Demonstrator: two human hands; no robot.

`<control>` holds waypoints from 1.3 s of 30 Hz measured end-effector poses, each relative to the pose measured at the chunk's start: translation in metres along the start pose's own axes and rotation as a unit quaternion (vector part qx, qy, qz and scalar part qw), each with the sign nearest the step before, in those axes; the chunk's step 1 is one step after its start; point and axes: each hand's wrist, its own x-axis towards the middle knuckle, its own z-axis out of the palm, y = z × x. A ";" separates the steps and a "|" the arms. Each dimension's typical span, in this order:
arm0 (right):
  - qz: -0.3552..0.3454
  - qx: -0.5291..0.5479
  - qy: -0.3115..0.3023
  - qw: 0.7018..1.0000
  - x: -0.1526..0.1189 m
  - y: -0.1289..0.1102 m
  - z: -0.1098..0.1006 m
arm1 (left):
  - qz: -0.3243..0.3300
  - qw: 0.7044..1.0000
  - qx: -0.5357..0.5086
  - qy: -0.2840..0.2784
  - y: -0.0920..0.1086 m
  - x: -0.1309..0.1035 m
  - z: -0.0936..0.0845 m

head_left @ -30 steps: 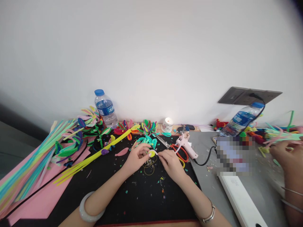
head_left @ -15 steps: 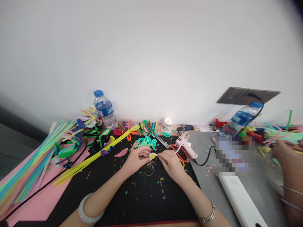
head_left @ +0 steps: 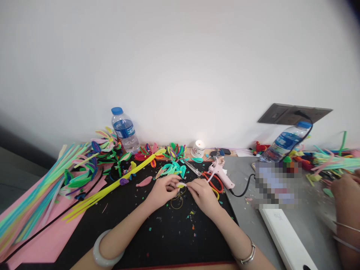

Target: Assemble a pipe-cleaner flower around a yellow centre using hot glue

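Note:
Between my two hands is a small yellow and white pipe-cleaner petal point(head_left: 181, 185). My left hand point(head_left: 165, 189) pinches its left end, while my right hand point(head_left: 201, 192) grips the right end with fingertips closed. Below the petal, a thin wire loop point(head_left: 176, 202) lies on the black mat point(head_left: 168, 240). Just beyond my fingers sits a pile of turquoise petals point(head_left: 173, 168). A pink petal point(head_left: 144, 181) rests to the left of my left hand. Scissors with red handles point(head_left: 215, 183) and a pink glue gun point(head_left: 221, 175) lie beyond my right hand.
Long yellow pipe cleaners point(head_left: 112, 187) and a multicoloured bundle point(head_left: 36, 202) lie on the left. A water bottle point(head_left: 126, 131) and a paper cup point(head_left: 198, 150) stand by the wall. On the right are a white power strip point(head_left: 284, 236) and another person's hand point(head_left: 344, 191).
My hands stay nearly in place, and the petal between them has tilted slightly and looks narrower. The other person's hand at the right has shifted a little rightward.

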 end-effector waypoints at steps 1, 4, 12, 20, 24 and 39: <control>0.001 0.001 -0.001 1.000 0.000 0.000 0.000 | 0.001 1.000 0.001 -0.001 0.000 0.000 0.000; 0.005 0.001 -0.003 1.000 0.000 -0.001 0.000 | 0.003 1.000 0.003 -0.003 0.002 -0.001 0.000; -0.005 0.002 -0.007 1.000 0.001 -0.002 -0.002 | 0.003 1.000 -0.009 -0.026 0.004 -0.002 0.001; -0.011 0.013 0.003 1.000 0.001 -0.003 -0.002 | -0.001 0.999 -0.028 -0.020 0.000 0.000 0.002; -0.012 0.014 -0.001 1.000 0.001 -0.003 -0.001 | 0.003 1.000 -0.016 -0.017 0.001 0.000 0.002; -0.018 -0.003 -0.015 1.000 0.001 -0.001 -0.001 | 0.037 0.995 0.092 -0.011 0.006 -0.001 -0.004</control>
